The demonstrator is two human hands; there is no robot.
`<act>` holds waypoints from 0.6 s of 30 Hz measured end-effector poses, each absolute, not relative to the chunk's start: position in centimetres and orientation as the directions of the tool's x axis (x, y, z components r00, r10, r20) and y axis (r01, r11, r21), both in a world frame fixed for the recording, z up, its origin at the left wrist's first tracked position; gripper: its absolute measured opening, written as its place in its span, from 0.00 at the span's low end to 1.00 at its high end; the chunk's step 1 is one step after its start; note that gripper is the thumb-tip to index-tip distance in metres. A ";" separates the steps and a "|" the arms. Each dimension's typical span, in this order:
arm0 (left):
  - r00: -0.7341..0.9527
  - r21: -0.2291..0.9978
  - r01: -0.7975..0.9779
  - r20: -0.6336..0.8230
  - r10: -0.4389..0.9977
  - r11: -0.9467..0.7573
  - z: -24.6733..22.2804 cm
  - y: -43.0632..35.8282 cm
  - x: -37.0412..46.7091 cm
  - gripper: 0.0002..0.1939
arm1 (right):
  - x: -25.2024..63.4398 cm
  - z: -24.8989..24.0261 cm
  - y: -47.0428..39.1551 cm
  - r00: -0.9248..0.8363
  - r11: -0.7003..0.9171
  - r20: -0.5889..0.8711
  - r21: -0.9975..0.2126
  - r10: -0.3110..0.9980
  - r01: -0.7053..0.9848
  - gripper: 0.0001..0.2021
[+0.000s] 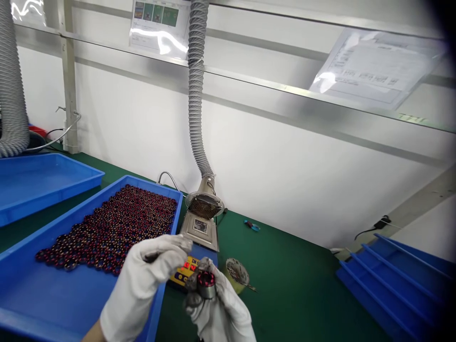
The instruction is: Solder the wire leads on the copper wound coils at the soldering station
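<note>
My right hand (221,299), in a white glove with blackened fingertips, grips a short metal cylinder (206,285) with a dark, red-marked ring in its top; it looks like a small motor stator. Just left of it and a little higher, my left hand (146,270) is closed, thumb and fingers pressed together. A dark patch shows between its fingers, but I cannot make out what they hold. Behind both hands stands a solder pot (199,229) with a lit red display on a yellow panel (185,270). A stained round tin (237,274) with a thin stick is beside my right hand.
A blue tray (89,297) at the left bears many small dark round parts (114,228) with red and gold dots. Another blue tray (46,175) lies beyond it. A grey duct (197,95) hangs over the pot. Blue-handled cutters (252,225) and stacked blue trays (392,285) are to the right.
</note>
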State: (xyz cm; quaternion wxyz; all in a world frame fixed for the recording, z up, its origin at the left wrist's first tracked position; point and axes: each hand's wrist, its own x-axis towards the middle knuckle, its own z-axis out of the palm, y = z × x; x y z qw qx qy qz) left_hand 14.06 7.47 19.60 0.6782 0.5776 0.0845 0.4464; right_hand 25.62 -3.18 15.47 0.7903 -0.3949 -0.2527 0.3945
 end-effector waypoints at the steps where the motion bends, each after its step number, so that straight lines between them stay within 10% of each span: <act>1: 0.619 0.885 -0.461 0.373 0.691 -0.064 19.7 7.5 13.9 0.06 | 25.7 15.3 -3.4 0.573 0.384 0.092 -0.826 0.814 -0.412 0.10; 6: 0.815 0.942 -0.326 0.324 0.480 -0.083 19.9 6.9 14.2 0.10 | 25.6 14.8 -3.5 0.616 0.412 0.122 -0.839 0.778 -0.354 0.12; 12: 0.632 0.854 -0.504 0.465 0.620 -0.128 19.2 6.9 13.4 0.07 | 24.9 15.8 -2.2 0.692 0.488 0.198 -0.836 0.694 -0.250 0.13; 18: 0.768 0.944 -0.329 0.254 0.588 0.020 19.4 7.6 14.0 0.22 | 22.3 15.6 -1.1 0.749 0.499 0.649 -0.696 0.131 0.516 0.12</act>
